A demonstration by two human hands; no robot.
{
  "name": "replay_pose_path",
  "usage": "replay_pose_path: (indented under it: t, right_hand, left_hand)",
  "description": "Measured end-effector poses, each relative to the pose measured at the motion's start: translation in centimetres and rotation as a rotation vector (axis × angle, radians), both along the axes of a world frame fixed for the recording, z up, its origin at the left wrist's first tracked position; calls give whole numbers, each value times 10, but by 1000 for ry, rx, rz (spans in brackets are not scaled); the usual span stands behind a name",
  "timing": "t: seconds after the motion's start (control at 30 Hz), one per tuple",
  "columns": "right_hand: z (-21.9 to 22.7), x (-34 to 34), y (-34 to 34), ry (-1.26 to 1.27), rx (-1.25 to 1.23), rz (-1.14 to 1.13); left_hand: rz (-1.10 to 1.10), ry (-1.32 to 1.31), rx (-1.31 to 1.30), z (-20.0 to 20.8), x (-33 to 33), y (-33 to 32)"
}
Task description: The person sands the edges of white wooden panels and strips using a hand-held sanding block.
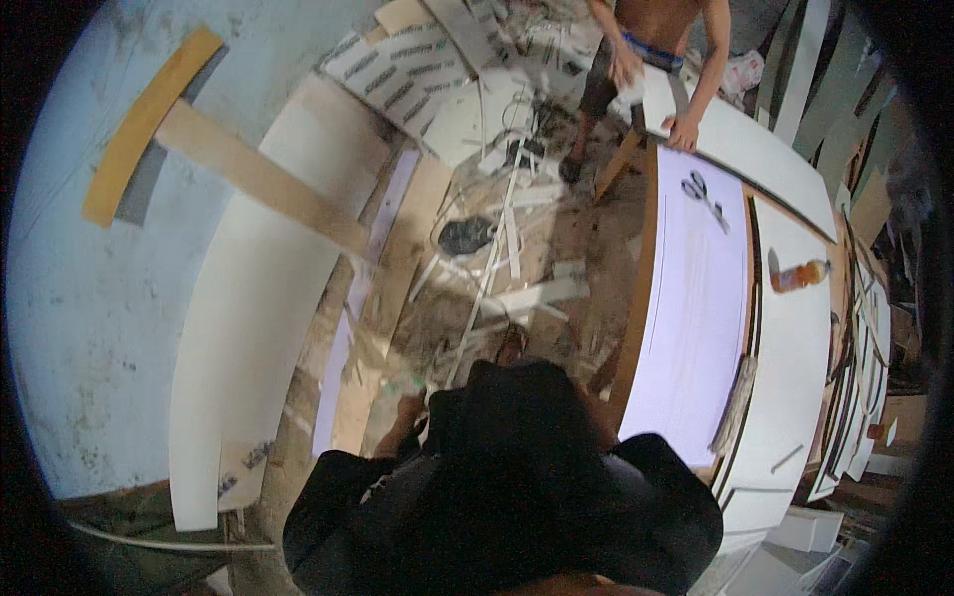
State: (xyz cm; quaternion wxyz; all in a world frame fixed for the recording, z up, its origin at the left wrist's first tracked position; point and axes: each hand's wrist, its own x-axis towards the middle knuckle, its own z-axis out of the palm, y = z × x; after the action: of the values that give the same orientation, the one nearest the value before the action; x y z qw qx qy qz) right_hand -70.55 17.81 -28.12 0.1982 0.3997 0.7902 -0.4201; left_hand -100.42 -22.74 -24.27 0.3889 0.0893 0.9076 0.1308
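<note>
My left hand (409, 407) is low in the view, just left of my dark clothing. It is small, dim and blurred, beside a faint greenish thing (402, 384) I cannot make out. Of my right arm only a strip of forearm (599, 419) shows; clothing hides the hand. Up and left of my left hand, a long brown board (263, 189) slants across a large white panel (263, 288). A yellow-brown strip (149, 124) crosses its far end, making a T. I cannot tell whether my hand touches this piece. A narrow pale strip (363, 283) runs nearby.
At right, a work table bears a pale sheet (696, 308), black-handled scissors (705, 197), another white panel (790, 368) and an orange bottle (800, 275). A person (661, 60) leans over its far end. Offcuts (512, 233) and a black bag-like thing (467, 235) litter the floor.
</note>
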Motion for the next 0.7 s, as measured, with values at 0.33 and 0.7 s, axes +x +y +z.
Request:
replay_pose_path:
  t: [0.33,0.7]
  right_hand:
    - [9,-116,185,40,-151,-212]
    - [-19,-184,234,-179,22,-172]
  left_hand:
    - [545,401,561,-5,-139,170]
    - [401,352,623,28,-293,309]
